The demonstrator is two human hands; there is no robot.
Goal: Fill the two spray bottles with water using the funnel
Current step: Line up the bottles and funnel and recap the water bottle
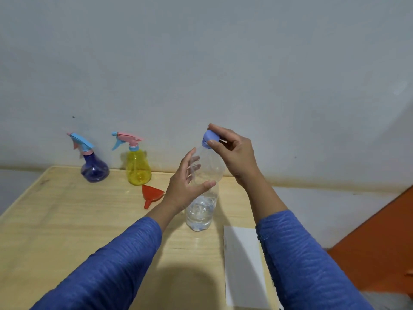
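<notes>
A clear plastic water bottle (pixel 204 204) stands upright on the wooden table (pixel 67 220), holding a little water at the bottom. My left hand (pixel 186 186) wraps around its middle. My right hand (pixel 234 153) pinches the blue cap (pixel 209 138) on the bottle's neck. A dark blue spray bottle (pixel 93 168) with a blue trigger head and a yellow spray bottle (pixel 138 168) with a pink trigger head stand at the table's back edge, both with heads on. An orange-red funnel (pixel 150 194) lies on its side in front of the yellow bottle.
A white sheet of paper (pixel 243 265) lies at the table's right front edge. A pale wall rises right behind the table. An orange surface (pixel 380 242) lies lower right, beyond the table's edge.
</notes>
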